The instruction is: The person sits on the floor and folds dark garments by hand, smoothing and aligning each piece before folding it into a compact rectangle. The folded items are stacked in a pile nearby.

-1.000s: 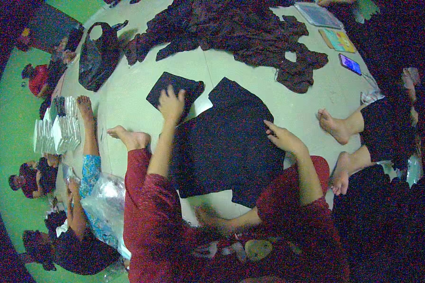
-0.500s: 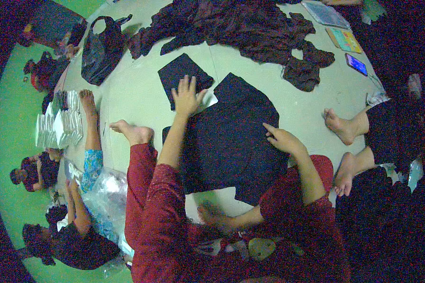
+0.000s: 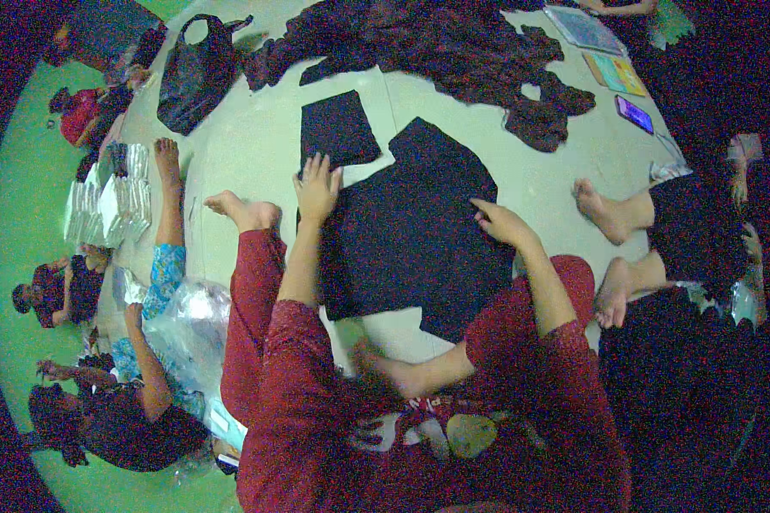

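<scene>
A black garment lies spread flat on the pale floor between my legs. Its outline suggests a shirt, though the dark cloth hides seams and details. Just above its upper left part is a smaller squarish black cloth piece; whether the two are joined, I cannot tell. My left hand rests open, fingers spread, where the square piece meets the garment's left edge. On the right edge my right hand touches the cloth with its index finger stretched out and the other fingers loosely bent, holding nothing I can see.
Crumpled dark cloth lies at the far side beside a black plastic bag. A phone and a colourful flat packet are at the far right. Stacked white packs stand left. Other people sit close on both sides, bare feet near.
My left hand has slid off the square piece toward the garment's left edge. The square piece has turned slightly. My right hand stays at the garment's right edge.
</scene>
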Demonstrator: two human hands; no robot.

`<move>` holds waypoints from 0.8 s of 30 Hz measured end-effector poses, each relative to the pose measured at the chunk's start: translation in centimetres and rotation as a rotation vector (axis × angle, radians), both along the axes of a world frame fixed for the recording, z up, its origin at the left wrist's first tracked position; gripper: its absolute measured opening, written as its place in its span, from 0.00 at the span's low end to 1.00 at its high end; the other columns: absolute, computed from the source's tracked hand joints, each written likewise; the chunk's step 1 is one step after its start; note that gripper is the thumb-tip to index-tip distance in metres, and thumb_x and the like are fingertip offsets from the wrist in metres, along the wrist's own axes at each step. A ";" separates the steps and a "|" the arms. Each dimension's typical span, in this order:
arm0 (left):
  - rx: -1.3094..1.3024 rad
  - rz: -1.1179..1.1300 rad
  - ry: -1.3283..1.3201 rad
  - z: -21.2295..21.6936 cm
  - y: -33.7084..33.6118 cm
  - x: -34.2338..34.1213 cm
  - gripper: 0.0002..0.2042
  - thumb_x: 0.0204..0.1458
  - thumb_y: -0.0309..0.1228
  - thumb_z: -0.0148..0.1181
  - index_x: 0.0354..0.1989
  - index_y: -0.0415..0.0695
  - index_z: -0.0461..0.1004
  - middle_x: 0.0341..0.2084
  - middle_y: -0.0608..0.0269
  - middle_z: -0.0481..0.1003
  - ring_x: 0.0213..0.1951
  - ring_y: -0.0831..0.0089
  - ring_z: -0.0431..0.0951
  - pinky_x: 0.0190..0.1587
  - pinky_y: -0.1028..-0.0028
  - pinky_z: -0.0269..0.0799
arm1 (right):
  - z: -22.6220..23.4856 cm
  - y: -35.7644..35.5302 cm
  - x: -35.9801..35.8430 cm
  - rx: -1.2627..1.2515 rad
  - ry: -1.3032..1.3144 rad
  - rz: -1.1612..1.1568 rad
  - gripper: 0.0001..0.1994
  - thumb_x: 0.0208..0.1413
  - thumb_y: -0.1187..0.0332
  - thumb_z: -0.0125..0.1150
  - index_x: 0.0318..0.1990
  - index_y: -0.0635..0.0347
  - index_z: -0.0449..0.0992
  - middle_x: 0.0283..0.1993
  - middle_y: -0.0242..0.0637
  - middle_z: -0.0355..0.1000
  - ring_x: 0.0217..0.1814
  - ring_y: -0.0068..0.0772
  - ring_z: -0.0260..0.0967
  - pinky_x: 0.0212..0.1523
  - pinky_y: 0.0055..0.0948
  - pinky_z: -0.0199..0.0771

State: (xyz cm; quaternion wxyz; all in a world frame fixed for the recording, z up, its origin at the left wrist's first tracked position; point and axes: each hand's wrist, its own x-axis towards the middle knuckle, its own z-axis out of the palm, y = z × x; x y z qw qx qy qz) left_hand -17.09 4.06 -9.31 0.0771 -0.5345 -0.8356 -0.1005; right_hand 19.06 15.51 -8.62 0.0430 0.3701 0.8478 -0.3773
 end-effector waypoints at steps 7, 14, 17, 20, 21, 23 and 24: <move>0.211 -0.619 -0.279 3.7 -8.3 13.1 0.08 0.42 0.30 0.57 0.31 0.42 0.71 0.28 0.54 0.72 0.31 0.55 0.73 0.32 0.64 0.70 | 1.0 0.3 2.7 0.043 0.070 -0.122 0.24 0.53 0.67 0.48 0.59 0.54 0.56 0.51 0.48 0.66 0.51 0.45 0.66 0.52 0.37 0.64; 0.010 -0.989 -0.231 0.9 -13.4 24.1 0.12 0.44 0.36 0.55 0.36 0.43 0.69 0.39 0.54 0.68 0.44 0.58 0.67 0.46 0.61 0.63 | 4.5 -3.8 5.6 -0.056 0.384 -0.105 0.27 0.52 0.73 0.50 0.61 0.53 0.53 0.44 0.38 0.70 0.47 0.27 0.65 0.49 0.28 0.64; -0.030 -1.008 -0.230 0.4 -13.8 24.1 0.10 0.45 0.34 0.54 0.35 0.44 0.69 0.38 0.56 0.68 0.44 0.59 0.67 0.46 0.62 0.62 | 4.9 -5.6 6.8 -0.205 0.277 -0.205 0.27 0.53 0.72 0.50 0.62 0.53 0.53 0.45 0.39 0.69 0.47 0.26 0.64 0.49 0.27 0.63; -0.147 -1.013 -0.323 1.4 -13.3 23.8 0.08 0.46 0.32 0.53 0.32 0.43 0.70 0.34 0.57 0.70 0.40 0.60 0.69 0.44 0.64 0.64 | 5.0 -5.7 7.4 -0.264 0.357 -0.185 0.27 0.54 0.73 0.48 0.62 0.52 0.51 0.46 0.38 0.69 0.45 0.25 0.65 0.49 0.26 0.63; -0.237 -1.003 -0.427 1.8 -12.4 23.6 0.07 0.47 0.32 0.53 0.31 0.42 0.71 0.33 0.57 0.70 0.39 0.61 0.70 0.44 0.65 0.64 | 5.0 -5.5 7.3 -0.267 0.403 -0.200 0.27 0.54 0.73 0.48 0.63 0.52 0.51 0.46 0.38 0.69 0.44 0.25 0.65 0.49 0.25 0.63; -0.389 -0.894 -0.834 3.0 -9.9 22.2 0.08 0.48 0.33 0.52 0.30 0.41 0.72 0.30 0.57 0.72 0.36 0.63 0.71 0.42 0.68 0.66 | 5.1 -5.2 6.9 -0.296 0.447 -0.184 0.27 0.54 0.74 0.47 0.63 0.52 0.51 0.46 0.37 0.68 0.44 0.24 0.64 0.48 0.25 0.63; -0.388 -0.808 -1.128 3.6 -8.2 20.8 0.09 0.50 0.33 0.51 0.29 0.40 0.72 0.29 0.58 0.73 0.35 0.65 0.72 0.41 0.70 0.66 | 5.3 -5.2 6.7 -0.315 0.468 -0.182 0.27 0.54 0.74 0.47 0.63 0.52 0.51 0.46 0.37 0.68 0.44 0.24 0.64 0.48 0.24 0.63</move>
